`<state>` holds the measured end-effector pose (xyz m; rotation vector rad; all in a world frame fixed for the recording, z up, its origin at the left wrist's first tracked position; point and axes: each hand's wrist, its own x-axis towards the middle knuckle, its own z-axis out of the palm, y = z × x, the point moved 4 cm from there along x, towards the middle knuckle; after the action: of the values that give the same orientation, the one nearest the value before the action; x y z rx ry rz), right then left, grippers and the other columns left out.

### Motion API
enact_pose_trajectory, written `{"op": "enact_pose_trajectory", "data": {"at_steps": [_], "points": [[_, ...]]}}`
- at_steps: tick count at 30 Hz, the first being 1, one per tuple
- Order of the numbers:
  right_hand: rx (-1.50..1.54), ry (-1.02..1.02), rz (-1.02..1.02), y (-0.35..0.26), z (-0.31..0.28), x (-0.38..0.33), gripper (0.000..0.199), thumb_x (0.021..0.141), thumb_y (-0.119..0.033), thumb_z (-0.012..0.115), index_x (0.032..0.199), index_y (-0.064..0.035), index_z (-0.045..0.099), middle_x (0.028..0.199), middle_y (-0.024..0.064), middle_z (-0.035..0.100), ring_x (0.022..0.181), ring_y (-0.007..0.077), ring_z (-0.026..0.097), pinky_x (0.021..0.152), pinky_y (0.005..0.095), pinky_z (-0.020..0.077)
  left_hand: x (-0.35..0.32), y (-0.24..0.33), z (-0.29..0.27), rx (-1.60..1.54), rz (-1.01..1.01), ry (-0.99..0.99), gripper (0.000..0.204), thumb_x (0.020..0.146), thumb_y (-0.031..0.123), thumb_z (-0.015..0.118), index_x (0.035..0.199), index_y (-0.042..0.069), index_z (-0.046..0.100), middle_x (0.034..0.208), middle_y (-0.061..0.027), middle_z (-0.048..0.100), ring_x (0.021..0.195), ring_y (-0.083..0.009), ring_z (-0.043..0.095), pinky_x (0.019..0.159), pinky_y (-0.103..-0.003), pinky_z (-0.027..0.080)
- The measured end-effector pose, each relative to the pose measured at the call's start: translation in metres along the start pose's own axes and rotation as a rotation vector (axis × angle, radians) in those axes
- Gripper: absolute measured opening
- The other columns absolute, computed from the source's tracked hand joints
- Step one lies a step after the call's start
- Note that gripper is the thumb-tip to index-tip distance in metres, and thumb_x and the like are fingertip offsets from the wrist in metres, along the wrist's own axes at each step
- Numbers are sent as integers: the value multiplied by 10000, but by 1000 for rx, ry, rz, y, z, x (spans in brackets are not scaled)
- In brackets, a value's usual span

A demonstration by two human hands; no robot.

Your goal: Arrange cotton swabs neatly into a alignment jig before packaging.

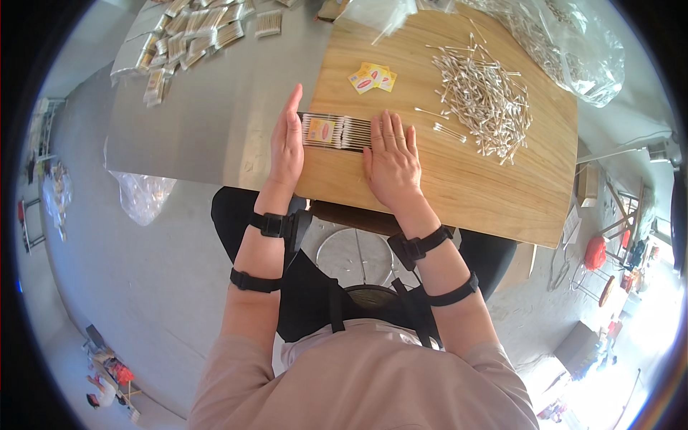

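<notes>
My left hand [288, 149] and right hand [393, 168], fingers [389, 130] extended, grip nothing; press the swab row [347, 133] evenly near the table's [502, 197] front edge.

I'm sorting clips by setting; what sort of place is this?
Probably a packing workshop: a neat row of cotton swabs lies on the wooden board, near a loose heap of swabs, and many swab bundles are piled on the metal tabletop.
</notes>
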<state>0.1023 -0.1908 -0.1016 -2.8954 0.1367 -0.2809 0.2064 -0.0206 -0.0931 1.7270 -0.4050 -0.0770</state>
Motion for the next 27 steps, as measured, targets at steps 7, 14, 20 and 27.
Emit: {"op": "enact_pose_trajectory", "data": {"at_steps": [7, 14, 20, 27], "points": [[-6, 14, 5, -8, 2, 3, 544, 954, -260, 546, 1432, -12, 467, 1513, 157, 436, 1435, 288, 368, 1199, 497, 226, 2, -10, -2, 318, 129, -56, 560, 1074, 412, 331, 1487, 40, 400, 1543, -145, 400, 1436, -299, 359, 1190, -427, 247], [46, 10, 10, -5, -3, 0, 541, 949, -246, 553, 1427, -8, 468, 1505, 159, 443, 1431, 289, 374, 1189, 493, 252, -4, -20, 5, 920, 233, -260, 508, 1061, 343, 377, 1498, 85, 390, 1551, -120, 387, 1438, -311, 348, 1189, -483, 254], [33, 9, -13, -5, -5, -1, 538, 943, -225, 559, 1426, -8, 467, 1499, 157, 450, 1424, 289, 384, 1183, 493, 267, -4, -24, 2, 784, 211, -262, 510, 1062, 341, 373, 1504, 87, 379, 1557, -121, 377, 1442, -303, 343, 1192, -466, 255], [49, 16, -83, -14, -2, 11, 545, 932, -236, 584, 1421, -18, 479, 1491, 158, 462, 1416, 290, 398, 1179, 498, 273, -3, -27, 2, 753, 205, -268, 517, 1064, 351, 363, 1503, 78, 376, 1559, -128, 370, 1442, -312, 341, 1191, -463, 258]]}}
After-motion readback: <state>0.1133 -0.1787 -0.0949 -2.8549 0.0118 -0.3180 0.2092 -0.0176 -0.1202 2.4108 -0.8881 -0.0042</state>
